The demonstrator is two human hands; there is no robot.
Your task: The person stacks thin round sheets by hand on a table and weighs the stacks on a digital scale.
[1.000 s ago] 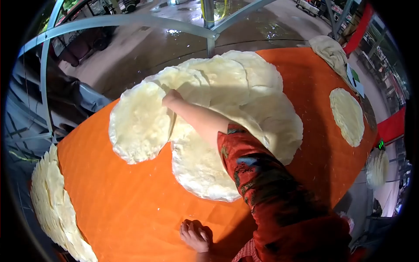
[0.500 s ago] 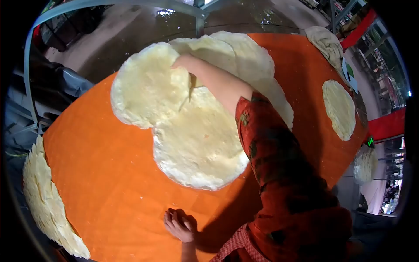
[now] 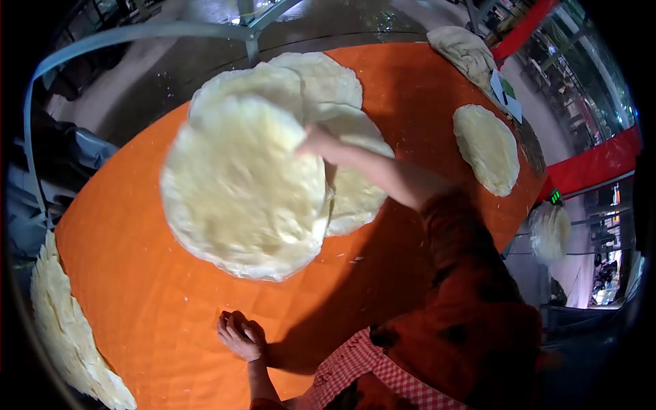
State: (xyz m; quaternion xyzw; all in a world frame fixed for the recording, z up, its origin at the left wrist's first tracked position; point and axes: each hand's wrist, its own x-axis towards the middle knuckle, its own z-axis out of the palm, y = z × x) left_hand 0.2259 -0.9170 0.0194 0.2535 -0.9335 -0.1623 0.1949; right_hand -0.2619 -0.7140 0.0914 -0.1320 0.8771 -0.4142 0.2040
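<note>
My right hand (image 3: pixel 320 143) pinches the right edge of a large, round, pale flatbread (image 3: pixel 246 188), which is blurred by motion. This sheet lies over, or just above, other flatbreads (image 3: pixel 352 126) that overlap behind it and to its right. My thumb and fingertips are partly smeared, but they are closed at the sheet's rim. Nearer my body, my left hand (image 3: pixel 239 336) rests on the orange cloth (image 3: pixel 171 328), with its fingers somewhat bent and apart and nothing in them.
Another flatbread (image 3: pixel 486 149) lies alone at the right. A layered stack of flatbreads (image 3: pixel 72 328) stands along the left edge. A crumpled grey cloth (image 3: pixel 465 55) sits at the far right corner, and a metal frame (image 3: pixel 147 31) runs behind the table.
My right hand has drawn the flatbread toward my body, so it now covers part of the front ones. My left hand stays on the cloth. The whole view has shifted.
</note>
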